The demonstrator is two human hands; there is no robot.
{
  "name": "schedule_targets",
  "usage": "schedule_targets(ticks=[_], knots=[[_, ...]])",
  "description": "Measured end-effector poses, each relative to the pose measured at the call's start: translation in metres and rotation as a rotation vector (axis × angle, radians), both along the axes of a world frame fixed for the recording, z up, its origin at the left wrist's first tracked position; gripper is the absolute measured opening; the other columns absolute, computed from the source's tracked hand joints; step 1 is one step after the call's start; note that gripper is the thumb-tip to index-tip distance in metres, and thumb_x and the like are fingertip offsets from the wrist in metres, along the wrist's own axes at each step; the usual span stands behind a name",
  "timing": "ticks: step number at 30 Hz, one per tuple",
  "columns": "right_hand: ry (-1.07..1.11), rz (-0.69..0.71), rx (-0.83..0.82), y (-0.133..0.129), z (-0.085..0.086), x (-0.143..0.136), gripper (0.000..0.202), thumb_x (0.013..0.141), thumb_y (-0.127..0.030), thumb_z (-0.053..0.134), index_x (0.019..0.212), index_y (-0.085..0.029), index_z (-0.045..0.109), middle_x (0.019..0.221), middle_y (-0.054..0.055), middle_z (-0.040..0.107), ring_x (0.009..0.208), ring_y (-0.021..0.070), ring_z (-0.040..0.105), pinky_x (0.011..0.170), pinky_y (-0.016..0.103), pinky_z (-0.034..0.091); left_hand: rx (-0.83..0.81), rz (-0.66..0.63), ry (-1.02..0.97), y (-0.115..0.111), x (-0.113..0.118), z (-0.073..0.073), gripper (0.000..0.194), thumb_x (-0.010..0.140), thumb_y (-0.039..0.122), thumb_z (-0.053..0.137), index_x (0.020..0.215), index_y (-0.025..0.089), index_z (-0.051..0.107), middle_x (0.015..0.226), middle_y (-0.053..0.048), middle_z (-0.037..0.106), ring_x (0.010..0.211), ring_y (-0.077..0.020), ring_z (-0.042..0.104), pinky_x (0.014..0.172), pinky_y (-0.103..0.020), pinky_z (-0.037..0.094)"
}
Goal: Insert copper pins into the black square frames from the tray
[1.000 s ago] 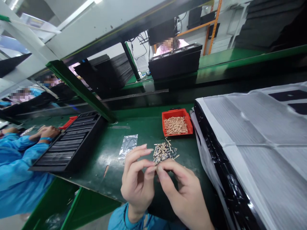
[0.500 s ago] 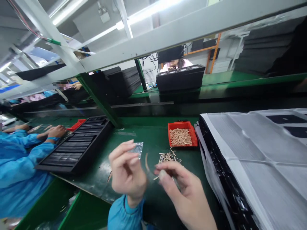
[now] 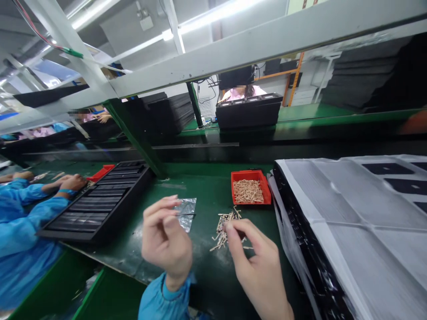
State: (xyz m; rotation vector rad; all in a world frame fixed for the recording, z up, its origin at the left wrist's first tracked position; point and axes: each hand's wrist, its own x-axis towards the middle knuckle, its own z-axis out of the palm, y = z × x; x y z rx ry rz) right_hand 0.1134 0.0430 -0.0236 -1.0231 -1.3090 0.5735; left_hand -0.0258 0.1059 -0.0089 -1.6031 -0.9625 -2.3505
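My left hand (image 3: 167,242), in a blue sleeve, is raised over the green bench with its fingers curled and pressed toward the thumb. Anything between those fingertips is too small or blurred to make out. A clear plastic bag (image 3: 187,209) lies on the bench just behind it. My right hand (image 3: 258,262) pinches thumb and forefinger together above a loose pile of small tan strips (image 3: 220,240). Something tiny and dark shows at the pinch, but I cannot tell what it is. Beyond the pile stands a red bin (image 3: 251,201) full of similar tan pieces (image 3: 248,190).
On the left lies a black tray (image 3: 100,202) with long slots, beside a co-worker's blue sleeves (image 3: 43,209). White sheeting (image 3: 333,195) covers a black stack on the right. A green post (image 3: 133,133) rises from the bench's back.
A blurred tan strip seen between my hands has gone from sight. My left hand has shifted slightly left, and my right thumb and forefinger have closed together over the pile.
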Motion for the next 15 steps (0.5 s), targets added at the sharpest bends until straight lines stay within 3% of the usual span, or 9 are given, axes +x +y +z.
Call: schedule_targets(ticks=[2, 5, 8, 11, 13, 15], knots=[[-0.031, -0.089, 0.023, 0.008, 0.006, 0.008, 0.018, 0.102, -0.024, 0.059, 0.092, -0.022, 0.074, 0.083, 0.002, 0.074, 0.075, 0.0149, 0.071, 0.072, 0.025, 0.056, -0.015, -0.07, -0.06, 0.01, -0.008, 0.011, 0.019, 0.104, 0.026, 0.063, 0.086, 0.022, 0.063, 0.089, -0.002, 0.067, 0.089, -0.0211, 0.071, 0.08, -0.04, 0.062], [0.042, -0.157, -0.163, 0.033, 0.009, 0.02, 0.019, 0.096, -0.033, 0.062, 0.092, -0.021, 0.076, 0.088, 0.006, 0.074, 0.084, 0.0209, 0.07, 0.081, 0.033, 0.058, -0.005, -0.197, -0.052, 0.027, -0.015, 0.031, 0.028, 0.1, 0.048, 0.07, 0.09, 0.022, 0.064, 0.09, -0.004, 0.069, 0.089, -0.0223, 0.073, 0.076, -0.038, 0.063], [0.091, -0.126, -0.317, 0.054, -0.001, 0.024, 0.039, 0.088, -0.034, 0.069, 0.121, -0.013, 0.075, 0.107, 0.016, 0.076, 0.08, 0.0227, 0.071, 0.072, 0.036, 0.06, 0.101, -0.283, 0.013, 0.039, -0.011, 0.045, 0.06, 0.08, 0.078, 0.077, 0.101, 0.022, 0.069, 0.098, -0.006, 0.072, 0.092, -0.0261, 0.076, 0.075, -0.039, 0.065], [0.171, 0.108, -0.382, 0.042, -0.011, 0.017, 0.054, 0.094, -0.047, 0.066, 0.136, -0.013, 0.069, 0.112, 0.016, 0.079, 0.073, 0.0192, 0.073, 0.067, 0.033, 0.061, 0.23, -0.315, 0.099, 0.042, 0.001, 0.051, 0.081, 0.068, 0.091, 0.075, 0.112, 0.022, 0.072, 0.104, -0.007, 0.072, 0.096, -0.0282, 0.077, 0.08, -0.041, 0.066], [0.263, 0.329, -0.408, 0.02, -0.013, 0.011, 0.054, 0.098, -0.061, 0.061, 0.126, -0.017, 0.076, 0.104, 0.013, 0.081, 0.073, 0.0177, 0.073, 0.07, 0.032, 0.062, 0.302, -0.307, 0.183, 0.04, 0.01, 0.051, 0.087, 0.072, 0.093, 0.069, 0.121, 0.022, 0.072, 0.108, -0.009, 0.072, 0.098, -0.0286, 0.077, 0.085, -0.044, 0.066], [0.549, 0.566, -0.418, -0.002, -0.01, 0.007, 0.061, 0.095, -0.073, 0.061, 0.114, -0.017, 0.079, 0.093, 0.011, 0.079, 0.069, 0.0158, 0.069, 0.069, 0.03, 0.058, 0.341, -0.291, 0.258, 0.036, 0.016, 0.048, 0.093, 0.073, 0.097, 0.062, 0.129, 0.023, 0.07, 0.111, -0.011, 0.071, 0.098, -0.0293, 0.076, 0.086, -0.046, 0.066]])
